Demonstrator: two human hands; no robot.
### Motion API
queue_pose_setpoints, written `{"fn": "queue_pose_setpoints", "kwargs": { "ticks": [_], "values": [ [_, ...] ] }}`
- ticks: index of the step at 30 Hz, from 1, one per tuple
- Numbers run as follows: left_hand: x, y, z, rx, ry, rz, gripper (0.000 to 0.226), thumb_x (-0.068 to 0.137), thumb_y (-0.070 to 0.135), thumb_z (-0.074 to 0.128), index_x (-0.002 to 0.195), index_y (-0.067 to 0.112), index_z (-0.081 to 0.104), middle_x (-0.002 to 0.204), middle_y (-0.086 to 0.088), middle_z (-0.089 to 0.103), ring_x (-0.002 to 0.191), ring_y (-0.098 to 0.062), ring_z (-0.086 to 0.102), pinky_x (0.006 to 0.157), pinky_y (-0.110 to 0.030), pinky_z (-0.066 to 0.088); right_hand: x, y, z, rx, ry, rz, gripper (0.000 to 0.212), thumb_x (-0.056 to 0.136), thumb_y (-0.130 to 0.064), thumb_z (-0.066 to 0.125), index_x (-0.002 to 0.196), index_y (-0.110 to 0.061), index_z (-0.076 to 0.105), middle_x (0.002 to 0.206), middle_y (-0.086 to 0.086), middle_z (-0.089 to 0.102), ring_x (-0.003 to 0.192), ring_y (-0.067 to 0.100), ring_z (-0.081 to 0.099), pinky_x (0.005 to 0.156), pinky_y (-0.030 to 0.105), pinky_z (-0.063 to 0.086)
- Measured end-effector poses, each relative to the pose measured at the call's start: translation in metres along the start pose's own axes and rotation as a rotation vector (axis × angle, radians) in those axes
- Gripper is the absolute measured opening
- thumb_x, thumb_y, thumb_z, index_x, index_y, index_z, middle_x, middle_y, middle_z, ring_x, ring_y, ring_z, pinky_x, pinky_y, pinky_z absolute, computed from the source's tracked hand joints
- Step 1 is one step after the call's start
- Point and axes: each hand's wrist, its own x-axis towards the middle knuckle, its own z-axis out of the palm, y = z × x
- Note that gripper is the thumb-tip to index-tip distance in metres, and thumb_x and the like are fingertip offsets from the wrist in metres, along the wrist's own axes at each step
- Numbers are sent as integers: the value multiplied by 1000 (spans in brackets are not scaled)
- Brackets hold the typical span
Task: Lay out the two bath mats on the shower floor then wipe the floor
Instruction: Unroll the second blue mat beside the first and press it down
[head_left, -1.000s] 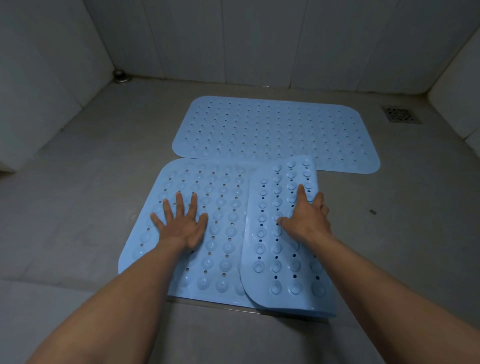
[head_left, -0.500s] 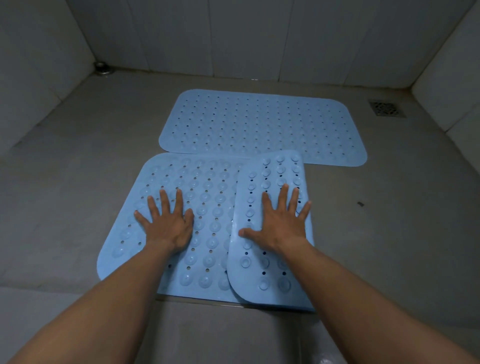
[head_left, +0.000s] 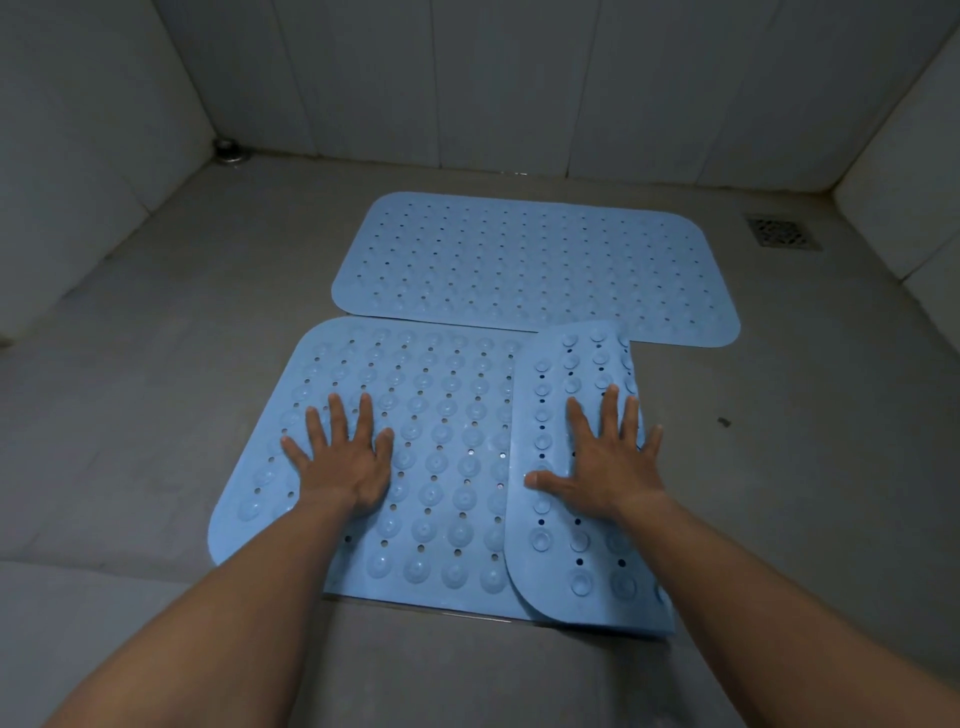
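Note:
Two light blue rubber bath mats lie on the grey shower floor (head_left: 182, 374). The far mat (head_left: 535, 265) lies flat, holes up. The near mat (head_left: 441, 441) shows its suction cups, and its right part (head_left: 576, 561) is folded over onto itself. My left hand (head_left: 340, 457) rests flat with fingers spread on the near mat's left half. My right hand (head_left: 605, 462) presses flat, fingers spread, on the folded flap. Neither hand grips anything.
White tiled walls close the shower on three sides. A square floor drain (head_left: 779, 231) sits at the back right, and a small round metal fitting (head_left: 228, 150) in the back left corner. A raised sill (head_left: 441, 670) runs under my forearms.
My right hand went from a curled grip near the flap's edge to lying flat with spread fingers on the flap. My left hand stayed flat on the mat. The view shifted slightly.

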Motion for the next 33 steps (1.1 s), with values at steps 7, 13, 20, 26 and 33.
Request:
{"fn": "queue_pose_setpoints", "kwargs": {
  "ticks": [7,13,20,26,33],
  "values": [
    [1,2,-2,1,-16,-14,66,94,65,-4,150,38,-26,160,0,-32,147,-31,-28,114,-65,-16,1,19,-2,127,27,27,117,75,-85,49,155,-31,-17,154,13,-41,144,37,-33,115,65,-9],
    [-7,20,-1,50,79,-20,65,99,58,0,156,31,-16,165,-5,-19,150,-34,-22,113,-69,-12,-5,25,-8,152,142,57,99,87,-60,56,158,-26,-4,162,13,-24,149,38,-8,118,60,3],
    [-45,111,25,53,62,304,67,97,65,9,156,38,-8,165,-8,-18,150,-34,-20,112,-67,-15,-21,28,-18,188,83,65,78,88,-19,52,156,-26,14,162,14,-23,148,43,-7,119,56,5],
    [-70,174,39,42,2,423,61,100,61,8,157,40,-2,166,-6,-16,151,-34,-18,114,-67,-13,-29,51,-25,249,66,53,73,91,-17,48,157,-21,16,163,13,-20,150,40,-11,120,57,4],
    [-83,193,53,95,28,441,60,101,57,8,157,38,-3,167,-7,-10,150,-37,-17,114,-69,-10,-44,82,-26,252,164,-2,66,91,-14,46,154,-20,25,162,19,11,145,41,17,117,51,22]
  ]
}}
